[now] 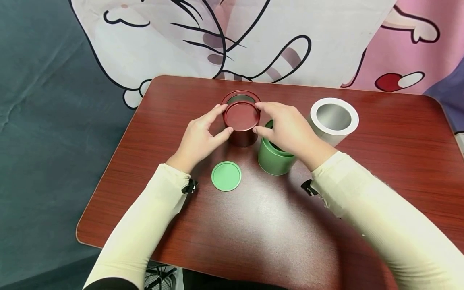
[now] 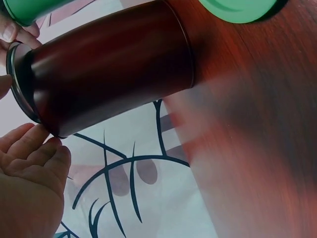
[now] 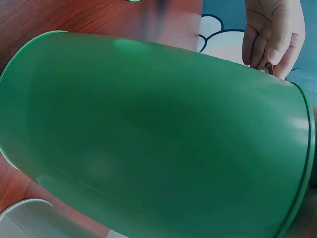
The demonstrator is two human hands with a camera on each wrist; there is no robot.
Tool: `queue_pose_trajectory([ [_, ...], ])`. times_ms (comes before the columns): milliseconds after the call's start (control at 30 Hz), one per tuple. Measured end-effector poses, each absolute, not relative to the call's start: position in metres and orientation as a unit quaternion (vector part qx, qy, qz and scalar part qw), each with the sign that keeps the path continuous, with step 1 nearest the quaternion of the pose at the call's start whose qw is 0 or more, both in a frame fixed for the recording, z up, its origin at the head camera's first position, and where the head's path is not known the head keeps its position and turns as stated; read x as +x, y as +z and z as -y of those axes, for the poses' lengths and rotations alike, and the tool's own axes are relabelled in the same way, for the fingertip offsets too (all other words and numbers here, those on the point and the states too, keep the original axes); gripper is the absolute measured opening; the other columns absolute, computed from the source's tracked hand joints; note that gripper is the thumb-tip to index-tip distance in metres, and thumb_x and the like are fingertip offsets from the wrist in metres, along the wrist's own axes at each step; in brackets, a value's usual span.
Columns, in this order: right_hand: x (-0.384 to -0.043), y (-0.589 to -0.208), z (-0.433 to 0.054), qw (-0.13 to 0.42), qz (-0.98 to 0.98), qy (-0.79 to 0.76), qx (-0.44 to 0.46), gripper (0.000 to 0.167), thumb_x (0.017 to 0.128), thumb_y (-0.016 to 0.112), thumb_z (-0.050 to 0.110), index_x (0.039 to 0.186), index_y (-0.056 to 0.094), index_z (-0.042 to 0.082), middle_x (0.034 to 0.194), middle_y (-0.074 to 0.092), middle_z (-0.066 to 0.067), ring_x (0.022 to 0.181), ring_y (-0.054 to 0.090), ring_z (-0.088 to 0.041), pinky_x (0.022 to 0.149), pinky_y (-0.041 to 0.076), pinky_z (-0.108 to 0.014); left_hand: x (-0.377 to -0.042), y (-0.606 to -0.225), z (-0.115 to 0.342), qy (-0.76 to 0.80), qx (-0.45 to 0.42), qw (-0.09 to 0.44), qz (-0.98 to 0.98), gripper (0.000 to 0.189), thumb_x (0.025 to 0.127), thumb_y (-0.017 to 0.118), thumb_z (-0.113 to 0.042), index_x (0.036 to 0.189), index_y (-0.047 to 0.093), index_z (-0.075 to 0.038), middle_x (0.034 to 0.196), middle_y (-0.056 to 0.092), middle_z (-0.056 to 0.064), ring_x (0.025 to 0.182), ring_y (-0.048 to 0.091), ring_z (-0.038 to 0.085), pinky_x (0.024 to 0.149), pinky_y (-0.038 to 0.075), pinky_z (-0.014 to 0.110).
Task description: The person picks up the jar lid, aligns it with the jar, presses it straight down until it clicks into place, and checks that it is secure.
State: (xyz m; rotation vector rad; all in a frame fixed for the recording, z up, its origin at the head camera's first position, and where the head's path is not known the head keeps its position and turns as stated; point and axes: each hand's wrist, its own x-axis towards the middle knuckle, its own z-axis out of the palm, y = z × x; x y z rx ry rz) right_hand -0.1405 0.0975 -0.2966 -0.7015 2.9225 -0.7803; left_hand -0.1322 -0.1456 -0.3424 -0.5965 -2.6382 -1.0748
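A round red lid point(image 1: 242, 116) overlaps the near part of the mouth of a red can point(image 1: 243, 139), with the grey inside of the can showing behind it. My left hand point(image 1: 199, 139) holds the lid's left edge between thumb and fingers. At the opposite edge, my right hand point(image 1: 288, 125) grips the lid the same way, its wrist reaching over an uncovered green can point(image 1: 276, 161). The left wrist view has the upright red can point(image 2: 114, 69) lying sideways in the picture, the lid at its rim. In the right wrist view the green can point(image 3: 148, 129) hides most of the work.
A flat green lid point(image 1: 226, 176) lies on the brown table point(image 1: 232, 233) in front of the red can. To the right, behind the right forearm, stands an uncovered white can point(image 1: 335, 131). A cartoon-print cloth point(image 1: 174, 52) hangs beyond the far table edge.
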Motion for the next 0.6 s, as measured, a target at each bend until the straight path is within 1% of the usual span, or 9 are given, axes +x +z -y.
queue_pose_trajectory([
  [433,-0.151,-0.296,-0.096,0.013,-0.939,-0.256,-0.231,0.056,0.091,0.075,0.024,0.140,0.057,0.004,0.140,0.059,-0.012,0.132,0.053,-0.028,0.111,0.041,-0.044,-0.143,-0.338,0.146,-0.358,-0.200,0.105,0.906,0.057,0.090,0.074,-0.024,0.143,0.057,-0.011,0.145,0.055,0.010,0.136,0.049,0.017,0.110,0.042,0.034],
  [600,-0.156,-0.295,-0.096,0.025,-0.939,-0.259,-0.223,0.056,0.091,0.075,0.024,0.141,0.056,0.005,0.140,0.059,-0.012,0.133,0.052,-0.029,0.111,0.040,-0.044,-0.149,-0.335,0.148,-0.353,-0.195,0.085,0.911,0.057,0.091,0.074,-0.027,0.143,0.057,-0.013,0.147,0.054,0.008,0.136,0.050,0.017,0.111,0.041,0.034],
])
